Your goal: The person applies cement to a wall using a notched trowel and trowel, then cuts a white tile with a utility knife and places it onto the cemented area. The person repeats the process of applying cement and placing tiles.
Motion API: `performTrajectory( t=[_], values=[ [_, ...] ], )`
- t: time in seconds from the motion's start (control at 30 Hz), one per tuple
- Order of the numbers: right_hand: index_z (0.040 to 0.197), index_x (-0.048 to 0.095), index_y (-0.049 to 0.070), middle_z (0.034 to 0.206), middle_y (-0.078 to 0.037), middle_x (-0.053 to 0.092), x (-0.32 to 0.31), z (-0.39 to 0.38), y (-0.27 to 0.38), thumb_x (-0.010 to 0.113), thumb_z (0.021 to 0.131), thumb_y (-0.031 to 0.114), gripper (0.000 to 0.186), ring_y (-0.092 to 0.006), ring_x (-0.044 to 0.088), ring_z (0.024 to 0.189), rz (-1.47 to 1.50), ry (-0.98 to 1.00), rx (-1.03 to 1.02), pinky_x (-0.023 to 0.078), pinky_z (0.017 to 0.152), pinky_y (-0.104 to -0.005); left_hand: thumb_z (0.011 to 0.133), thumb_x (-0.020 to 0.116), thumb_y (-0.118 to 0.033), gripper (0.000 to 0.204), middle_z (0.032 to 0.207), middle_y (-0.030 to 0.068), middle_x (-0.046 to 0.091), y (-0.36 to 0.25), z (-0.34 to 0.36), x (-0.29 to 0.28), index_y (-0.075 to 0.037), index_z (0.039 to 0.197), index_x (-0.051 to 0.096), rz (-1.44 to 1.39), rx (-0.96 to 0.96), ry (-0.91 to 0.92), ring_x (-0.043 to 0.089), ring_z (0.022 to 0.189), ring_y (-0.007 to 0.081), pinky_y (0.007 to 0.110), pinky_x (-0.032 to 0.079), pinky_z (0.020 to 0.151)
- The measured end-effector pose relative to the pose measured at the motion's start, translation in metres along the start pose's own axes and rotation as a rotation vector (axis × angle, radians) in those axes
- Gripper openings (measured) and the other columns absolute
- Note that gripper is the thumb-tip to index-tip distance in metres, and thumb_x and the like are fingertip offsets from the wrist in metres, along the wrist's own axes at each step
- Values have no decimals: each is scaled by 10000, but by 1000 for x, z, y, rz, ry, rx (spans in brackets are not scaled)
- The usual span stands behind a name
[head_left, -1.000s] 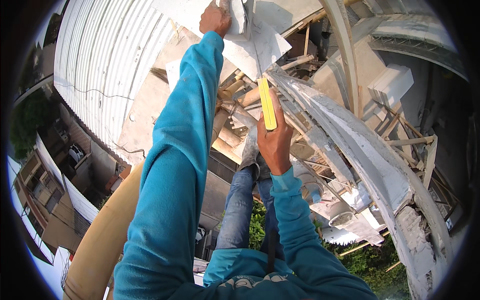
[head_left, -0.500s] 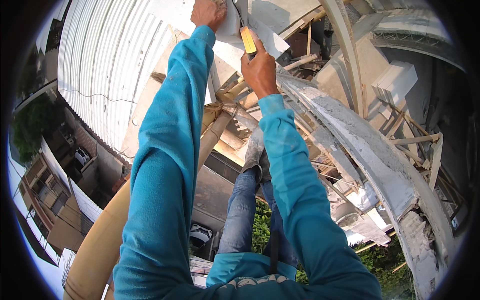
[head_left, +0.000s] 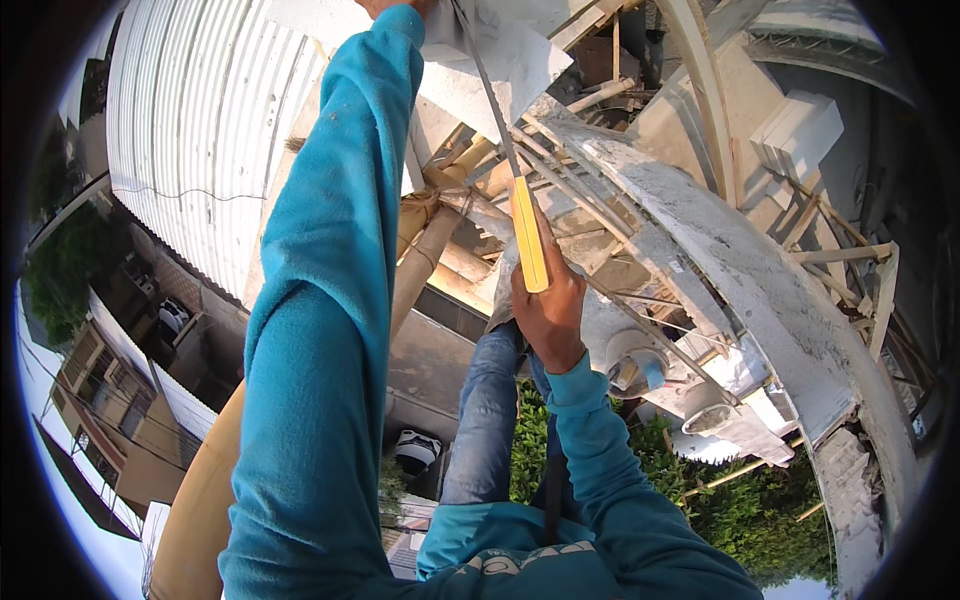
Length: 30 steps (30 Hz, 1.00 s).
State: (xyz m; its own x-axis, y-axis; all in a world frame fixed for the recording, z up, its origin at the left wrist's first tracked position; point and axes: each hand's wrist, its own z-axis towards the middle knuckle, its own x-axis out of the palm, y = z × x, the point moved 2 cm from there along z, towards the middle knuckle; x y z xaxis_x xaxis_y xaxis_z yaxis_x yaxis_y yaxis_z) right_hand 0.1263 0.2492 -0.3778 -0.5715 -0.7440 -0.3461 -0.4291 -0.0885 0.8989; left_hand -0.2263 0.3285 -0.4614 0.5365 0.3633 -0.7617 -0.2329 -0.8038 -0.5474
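Saw [head_left: 522, 200] (yellow-handled) has drawn back with right hand [head_left: 553, 312].

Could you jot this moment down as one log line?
left hand: cut off at top edge, grip unseen | right hand: grips yellow-handled saw | blade: crosses white slab in view, contact unclear

Bright sunlight, strong fisheye bending

Ahead of me, a pale board [head_left: 535, 72] catches the sunlight. I see a white block [head_left: 446, 42] on it.
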Motion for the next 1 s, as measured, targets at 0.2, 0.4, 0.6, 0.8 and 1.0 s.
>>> performTrajectory(
  t=[0.2, 0.4, 0.6, 0.8, 1.0],
  values=[
    [1365, 501, 34, 803, -270, 674, 46, 155, -15, 701, 755, 32, 642, -428, 679, 783, -189, -103, -52, 545, 695, -465, 889, 457, -661, 809, 1284, 238, 582, -20, 1, 7, -59, 1429, 434, 58, 59, 23, 604, 1127, 416, 490, 462, 986],
    [1424, 420, 2, 1164, -241, 640, 19, 18, -16, 638, 789, -4, 671, -397, 655, 1021, -63, -35, -49, 547, 884, -396, 887, 460, -659, 810, 1287, 238, 579, 1, 0, -1, -57, 1429, 431, 35, 54, 11, 604, 1128, 416, 490, 462, 987],
    [1328, 563, 85, 738, -269, 650, 40, 160, -32, 670, 797, 60, 542, -423, 678, 716, -152, -163, -66, 533, 583, -412, 886, 463, -656, 812, 1291, 239, 576, -27, -12, 1, -55, 1430, 429, 81, 102, 6, 603, 1129, 416, 489, 462, 987],
    [1392, 489, 31, 960, -271, 679, 28, 52, -21, 571, 814, -31, 588, -357, 708, 890, -42, -44, 16, 552, 738, -420, 884, 465, -654, 813, 1294, 239, 573, 1, 2, -9, -53, 1431, 426, 81, 70, -1, 603, 1130, 416, 489, 461, 988],
    [1371, 517, 71, 965, -245, 686, 37, 114, -44, 636, 782, -16, 608, -421, 678, 895, -141, -72, -15, 563, 755, -435, 883, 468, -652, 814, 1297, 240, 570, -16, -24, -10, -51, 1431, 424, 105, 75, -4, 602, 1131, 416, 489, 461, 988]
  ],
)
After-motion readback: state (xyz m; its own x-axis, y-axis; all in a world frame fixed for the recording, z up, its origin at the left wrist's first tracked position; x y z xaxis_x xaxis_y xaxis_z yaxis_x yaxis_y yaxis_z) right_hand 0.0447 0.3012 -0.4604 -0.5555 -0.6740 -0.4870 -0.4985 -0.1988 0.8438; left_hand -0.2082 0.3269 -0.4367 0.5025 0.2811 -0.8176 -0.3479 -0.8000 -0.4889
